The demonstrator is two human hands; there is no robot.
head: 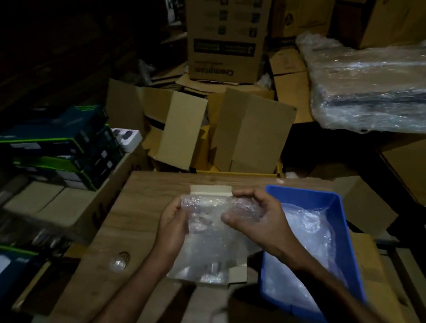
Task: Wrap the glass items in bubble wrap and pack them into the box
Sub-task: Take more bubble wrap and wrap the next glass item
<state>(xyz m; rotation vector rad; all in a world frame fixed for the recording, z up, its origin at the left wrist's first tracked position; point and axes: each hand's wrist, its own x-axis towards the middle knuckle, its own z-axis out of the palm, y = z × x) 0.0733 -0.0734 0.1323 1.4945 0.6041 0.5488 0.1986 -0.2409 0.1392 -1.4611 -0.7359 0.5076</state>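
Note:
Over the wooden tabletop (139, 204) both hands hold a sheet of bubble wrap (207, 240) rolled around a glass item that barely shows through. My left hand (172, 223) grips its left end, and my right hand (254, 215) curls round its right end. Under the wrap lies a small pale cardboard box (210, 188) with open flaps, mostly hidden. A bare glass bulb (118, 263) lies on the table to the left. A blue plastic tray (307, 197) on the right holds more bubble wrap (305, 233).
Open brown cartons (230, 130) crowd the space behind the table. Stacked dark product boxes (62, 146) sit on the left. A large bundle covered in bubble wrap (375, 87) lies at the upper right. The scene is dim.

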